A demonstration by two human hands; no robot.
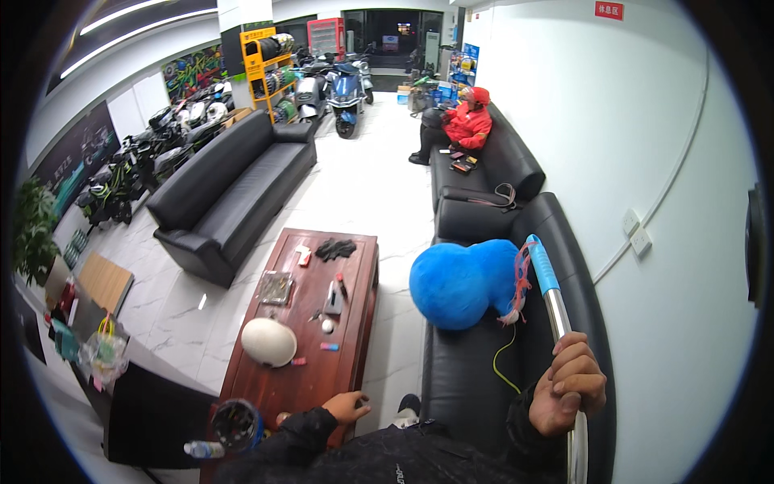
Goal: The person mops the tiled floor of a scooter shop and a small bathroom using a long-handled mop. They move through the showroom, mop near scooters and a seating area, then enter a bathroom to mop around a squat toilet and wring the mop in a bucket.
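Note:
My right hand (pixel 571 385) grips the shiny metal pole of a duster (pixel 556 310). The pole has a light-blue upper section, and its fluffy blue head (pixel 461 282) rests on the seat of the black sofa (pixel 468 379) in front of me. My left hand (pixel 348 406) hangs low beside the near end of the brown wooden coffee table (pixel 322 375), fingers loosely curled, holding nothing. A thin yellow cord (pixel 501 363) lies on the sofa seat below the duster head.
The coffee table carries a white helmet (pixel 268 341), black gloves (pixel 335 248), a glass ashtray (pixel 275 287) and small items. A second black sofa (pixel 234 185) stands at left. A person in a red jacket (pixel 466 125) sits on the far sofa. Scooters (pixel 347 93) fill the back.

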